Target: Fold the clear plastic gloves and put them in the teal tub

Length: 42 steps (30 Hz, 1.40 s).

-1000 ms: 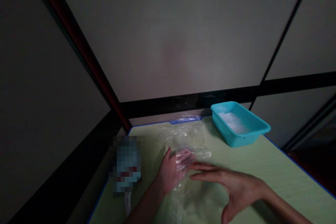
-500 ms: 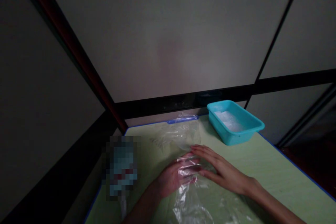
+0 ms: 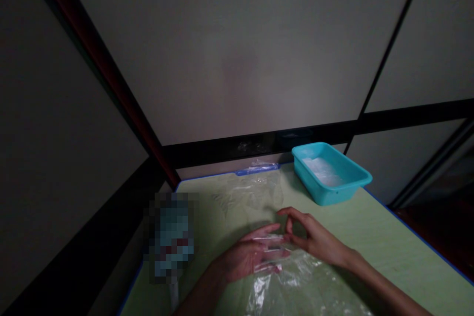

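A thin, clear plastic bag [image 3: 292, 276] hangs crumpled over the near part of the table. My left hand [image 3: 246, 259] has the bag's upper edge across its fingers, with the thumb lying near the film and the fingers showing through it. Just to the right, my right hand [image 3: 314, 237] pinches the same edge between thumb and fingers, its index finger bent in an arch. Both hands are close together, slightly above the tabletop. Beyond them a flat sheet of clear plastic [image 3: 255, 192] lies on the table, reaching its far edge.
A turquoise plastic basin [image 3: 336, 192] with something white inside stands at the table's far right corner. At the left is a pixelated item [image 3: 172, 237] on a pale stem. The light green table [image 3: 392, 252] has a blue edge and sits against pale panels [image 3: 259, 84].
My right hand has drawn its fingers from nearly straight into a pinch at the bag's edge. My left fingers have lowered a little, and the bag has spread out to the right.
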Tool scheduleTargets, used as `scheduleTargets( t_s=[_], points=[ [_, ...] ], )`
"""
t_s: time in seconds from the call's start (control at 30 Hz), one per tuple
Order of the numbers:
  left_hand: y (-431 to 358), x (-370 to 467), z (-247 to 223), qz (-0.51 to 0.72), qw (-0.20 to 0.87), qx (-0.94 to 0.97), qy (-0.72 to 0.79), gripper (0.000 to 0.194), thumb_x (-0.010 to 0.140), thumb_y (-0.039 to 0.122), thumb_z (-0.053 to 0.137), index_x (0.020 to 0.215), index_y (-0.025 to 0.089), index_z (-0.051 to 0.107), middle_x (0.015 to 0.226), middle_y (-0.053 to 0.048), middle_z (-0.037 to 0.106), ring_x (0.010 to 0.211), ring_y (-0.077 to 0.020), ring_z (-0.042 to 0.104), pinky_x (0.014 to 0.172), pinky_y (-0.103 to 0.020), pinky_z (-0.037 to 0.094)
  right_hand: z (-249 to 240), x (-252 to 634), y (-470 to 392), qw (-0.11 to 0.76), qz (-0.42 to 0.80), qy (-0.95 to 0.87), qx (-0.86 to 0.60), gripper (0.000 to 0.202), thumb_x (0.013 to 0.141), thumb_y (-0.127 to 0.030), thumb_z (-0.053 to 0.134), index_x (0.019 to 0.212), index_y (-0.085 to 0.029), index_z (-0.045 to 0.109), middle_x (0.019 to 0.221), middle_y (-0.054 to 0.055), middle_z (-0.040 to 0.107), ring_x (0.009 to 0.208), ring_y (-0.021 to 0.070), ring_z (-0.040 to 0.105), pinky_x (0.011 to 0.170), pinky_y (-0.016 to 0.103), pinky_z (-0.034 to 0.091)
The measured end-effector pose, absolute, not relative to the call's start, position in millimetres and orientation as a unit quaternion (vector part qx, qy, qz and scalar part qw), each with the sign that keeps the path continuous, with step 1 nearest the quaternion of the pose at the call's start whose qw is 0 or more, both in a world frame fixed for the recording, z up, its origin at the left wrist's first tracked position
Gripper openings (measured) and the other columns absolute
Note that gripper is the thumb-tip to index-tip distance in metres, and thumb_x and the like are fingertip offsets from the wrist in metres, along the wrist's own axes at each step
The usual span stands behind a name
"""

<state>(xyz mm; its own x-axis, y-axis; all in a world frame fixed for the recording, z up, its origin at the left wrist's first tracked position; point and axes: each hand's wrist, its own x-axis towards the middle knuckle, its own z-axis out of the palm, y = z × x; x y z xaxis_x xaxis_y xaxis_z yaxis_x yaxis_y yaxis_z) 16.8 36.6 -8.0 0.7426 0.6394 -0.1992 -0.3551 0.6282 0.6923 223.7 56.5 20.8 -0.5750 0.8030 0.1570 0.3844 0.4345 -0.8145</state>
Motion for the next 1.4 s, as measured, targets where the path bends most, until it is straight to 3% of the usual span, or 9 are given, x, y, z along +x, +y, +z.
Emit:
scheduleTargets(
  t_s=[0.23, 0.37, 0.57, 0.7, 1.03, 1.4],
  points=[
    [34.6, 17.6, -6.3, 0.271, 0.866, 0.33, 0.261, 0.045, 0.075, 0.012, 0.055, 0.119, 0.02, 0.048, 0.119, -0.009, 0.054, 0.107, -0.0272, 0.051, 0.082, -0.039, 0.04, 18.3, 221.4, 52.4, 0.238, 0.416, -0.815, -0.326, 0.035, 0.074, -0.016, 0.057, 0.108, -0.018, 0.047, 0.081, 0.0, 0.057, 0.071, 0.0142, 0.054, 0.061, 0.024, 0.042],
    [34.1, 16.3, -7.4, 0.247, 0.867, 0.336, 0.272, 0.042, 0.075, 0.016, 0.058, 0.116, 0.021, 0.05, 0.117, -0.008, 0.056, 0.105, -0.0266, 0.052, 0.085, -0.041, 0.039, 21.5, 221.5, 50.1, 0.206, 0.417, -0.83, -0.31, 0.035, 0.072, -0.018, 0.06, 0.106, -0.019, 0.051, 0.085, 0.001, 0.057, 0.073, 0.0147, 0.053, 0.062, 0.024, 0.041],
    [36.3, 15.3, -16.9, 0.248, 0.873, 0.353, 0.226, 0.037, 0.079, 0.019, 0.054, 0.116, 0.019, 0.049, 0.112, -0.01, 0.057, 0.102, -0.0272, 0.055, 0.084, -0.044, 0.039, 16.7, 228.2, 51.8, 0.185, 0.45, -0.823, -0.294, 0.038, 0.076, -0.022, 0.058, 0.112, -0.022, 0.048, 0.069, -0.004, 0.047, 0.062, 0.0114, 0.046, 0.052, 0.02, 0.034],
    [37.0, 16.3, -19.1, 0.25, 0.873, 0.365, 0.206, 0.036, 0.081, 0.018, 0.051, 0.117, 0.019, 0.048, 0.112, -0.011, 0.058, 0.102, -0.0267, 0.055, 0.082, -0.04, 0.04, 7.6, 231.4, 56.0, 0.208, 0.508, -0.787, -0.281, 0.036, 0.08, -0.023, 0.054, 0.115, -0.022, 0.046, 0.066, -0.005, 0.041, 0.059, 0.0095, 0.042, 0.05, 0.02, 0.031],
    [33.2, 18.1, -7.6, 0.239, 0.861, 0.399, 0.204, 0.046, 0.072, 0.013, 0.057, 0.117, 0.018, 0.052, 0.114, -0.008, 0.057, 0.104, -0.0268, 0.053, 0.083, -0.034, 0.038, 5.5, 231.4, 62.2, 0.275, 0.529, -0.73, -0.334, 0.034, 0.081, -0.033, 0.052, 0.111, -0.019, 0.047, 0.064, -0.005, 0.041, 0.054, 0.0093, 0.04, 0.048, 0.021, 0.028],
    [34.1, 13.7, -7.8, 0.181, 0.863, 0.405, 0.241, 0.047, 0.064, 0.018, 0.066, 0.111, 0.021, 0.056, 0.105, -0.007, 0.063, 0.086, -0.0221, 0.063, 0.073, -0.034, 0.043, -12.0, 235.0, 75.2, 0.32, 0.494, -0.709, -0.388, 0.036, 0.079, -0.043, 0.052, 0.102, -0.016, 0.048, 0.06, -0.005, 0.04, 0.051, 0.01, 0.043, 0.046, 0.021, 0.03]
  ],
)
